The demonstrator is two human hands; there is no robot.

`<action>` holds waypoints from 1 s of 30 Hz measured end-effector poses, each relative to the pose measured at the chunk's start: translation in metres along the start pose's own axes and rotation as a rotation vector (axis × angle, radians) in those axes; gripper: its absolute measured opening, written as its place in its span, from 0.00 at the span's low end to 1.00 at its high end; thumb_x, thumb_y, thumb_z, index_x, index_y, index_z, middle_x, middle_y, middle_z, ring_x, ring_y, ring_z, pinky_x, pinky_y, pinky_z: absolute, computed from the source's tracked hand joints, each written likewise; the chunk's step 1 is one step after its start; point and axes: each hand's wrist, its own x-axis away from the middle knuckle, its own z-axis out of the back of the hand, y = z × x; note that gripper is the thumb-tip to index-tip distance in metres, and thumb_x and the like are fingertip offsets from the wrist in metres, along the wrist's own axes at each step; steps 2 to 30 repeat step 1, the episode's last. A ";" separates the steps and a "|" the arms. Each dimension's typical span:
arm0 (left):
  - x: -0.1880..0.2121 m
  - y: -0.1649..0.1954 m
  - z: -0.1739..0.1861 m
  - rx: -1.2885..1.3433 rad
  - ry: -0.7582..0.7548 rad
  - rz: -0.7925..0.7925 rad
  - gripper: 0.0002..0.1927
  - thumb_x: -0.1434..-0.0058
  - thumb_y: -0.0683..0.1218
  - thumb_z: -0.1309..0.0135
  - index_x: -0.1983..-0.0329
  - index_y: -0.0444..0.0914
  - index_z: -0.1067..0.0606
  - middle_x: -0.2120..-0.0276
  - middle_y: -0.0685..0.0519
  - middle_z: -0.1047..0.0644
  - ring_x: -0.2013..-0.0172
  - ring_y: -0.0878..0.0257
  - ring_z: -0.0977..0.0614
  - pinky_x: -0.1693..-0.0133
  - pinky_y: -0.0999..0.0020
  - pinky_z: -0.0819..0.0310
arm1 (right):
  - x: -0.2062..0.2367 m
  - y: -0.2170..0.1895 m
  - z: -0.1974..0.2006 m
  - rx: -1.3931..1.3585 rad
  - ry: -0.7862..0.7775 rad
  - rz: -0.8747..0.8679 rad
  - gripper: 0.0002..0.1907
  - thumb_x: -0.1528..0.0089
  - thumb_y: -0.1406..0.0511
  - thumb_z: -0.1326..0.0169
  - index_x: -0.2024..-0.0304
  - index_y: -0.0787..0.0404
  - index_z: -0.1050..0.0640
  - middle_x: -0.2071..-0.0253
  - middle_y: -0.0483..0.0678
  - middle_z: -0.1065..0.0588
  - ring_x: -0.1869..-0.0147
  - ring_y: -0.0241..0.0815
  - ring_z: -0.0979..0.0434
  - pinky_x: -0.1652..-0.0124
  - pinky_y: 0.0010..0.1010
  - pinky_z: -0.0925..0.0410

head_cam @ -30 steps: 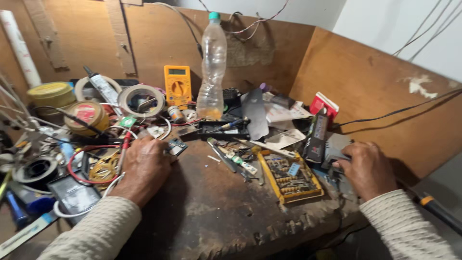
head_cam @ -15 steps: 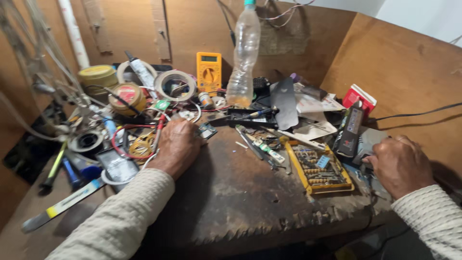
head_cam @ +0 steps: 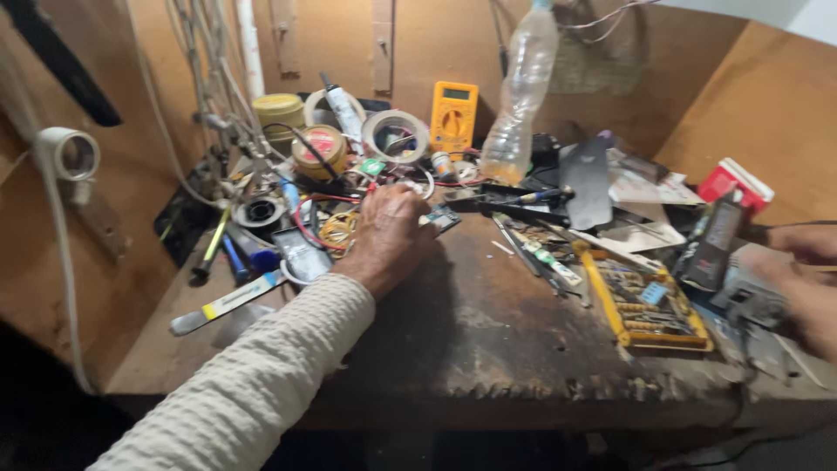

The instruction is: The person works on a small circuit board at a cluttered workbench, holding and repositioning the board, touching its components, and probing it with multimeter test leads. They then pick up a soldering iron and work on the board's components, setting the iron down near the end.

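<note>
My left hand lies palm down on the dark worn workbench, fingers curled over a small green circuit board and touching tangled red and yellow wires. My right hand sits at the right edge, partly cut off, resting on a grey metal part beside a black handheld device. Whether it grips that part is unclear.
A yellow multimeter and a clear plastic bottle stand at the back. A yellow case of small bits lies right of centre. Tape rolls, tins, screwdrivers and hanging cables crowd the left.
The camera has swung left and closer. My left hand has stayed on the wires and board. My right hand has slid toward the right edge of view.
</note>
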 end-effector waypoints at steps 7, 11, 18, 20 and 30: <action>0.000 0.001 0.002 0.015 0.016 -0.016 0.15 0.50 0.51 0.33 0.63 0.38 0.18 0.61 0.43 0.21 0.53 0.44 0.23 0.51 0.48 0.32 | -0.004 0.005 -0.005 -0.006 -0.008 0.003 0.27 0.34 0.52 0.40 0.39 0.58 0.26 0.50 0.60 0.22 0.51 0.62 0.20 0.51 0.58 0.28; 0.000 0.001 0.002 0.015 0.016 -0.016 0.15 0.50 0.51 0.33 0.63 0.38 0.18 0.61 0.43 0.21 0.53 0.44 0.23 0.51 0.48 0.32 | -0.004 0.005 -0.005 -0.006 -0.008 0.003 0.27 0.34 0.52 0.40 0.39 0.58 0.26 0.50 0.60 0.22 0.51 0.62 0.20 0.51 0.58 0.28; 0.000 0.001 0.002 0.015 0.016 -0.016 0.15 0.50 0.51 0.33 0.63 0.38 0.18 0.61 0.43 0.21 0.53 0.44 0.23 0.51 0.48 0.32 | -0.004 0.005 -0.005 -0.006 -0.008 0.003 0.27 0.34 0.52 0.40 0.39 0.58 0.26 0.50 0.60 0.22 0.51 0.62 0.20 0.51 0.58 0.28; 0.000 0.001 0.002 0.015 0.016 -0.016 0.15 0.50 0.51 0.33 0.63 0.38 0.18 0.61 0.43 0.21 0.53 0.44 0.23 0.51 0.48 0.32 | -0.004 0.005 -0.005 -0.006 -0.008 0.003 0.27 0.34 0.52 0.40 0.39 0.58 0.26 0.50 0.60 0.22 0.51 0.62 0.20 0.51 0.58 0.28; 0.000 0.001 0.002 0.015 0.016 -0.016 0.15 0.50 0.51 0.33 0.63 0.38 0.18 0.61 0.43 0.21 0.53 0.44 0.23 0.51 0.48 0.32 | -0.004 0.005 -0.005 -0.006 -0.008 0.003 0.27 0.34 0.52 0.40 0.39 0.58 0.26 0.50 0.60 0.22 0.51 0.62 0.20 0.51 0.58 0.28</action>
